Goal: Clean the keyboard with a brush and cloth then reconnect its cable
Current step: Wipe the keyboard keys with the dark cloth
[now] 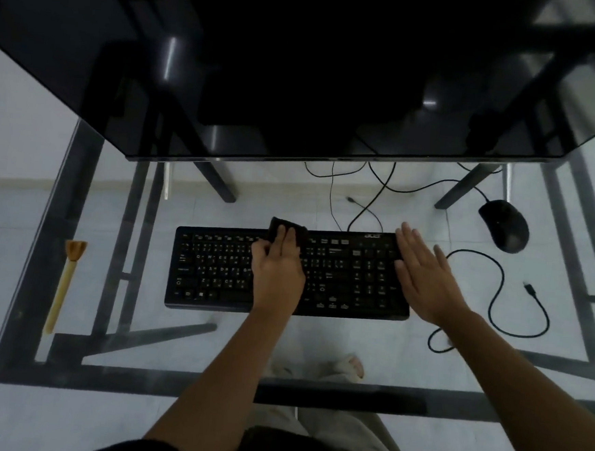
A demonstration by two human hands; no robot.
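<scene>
A black keyboard (214, 268) lies flat on the glass desk (19, 310). My left hand (279, 263) presses a dark cloth (302, 234) onto the keyboard's top middle rows. My right hand (424, 274) rests flat with fingers spread on the keyboard's right end, holding nothing. The keyboard's cable (496, 298) loops on the glass to the right, and its USB plug (530, 289) lies loose, unplugged. A wooden-handled brush (65, 282) lies on the desk at the far left, apart from both hands.
A large dark monitor (301, 65) overhangs the back of the desk. A black mouse (504, 225) sits at the right rear with its cord running behind the monitor. Thin cables trail behind the keyboard. The desk's black frame shows through the glass.
</scene>
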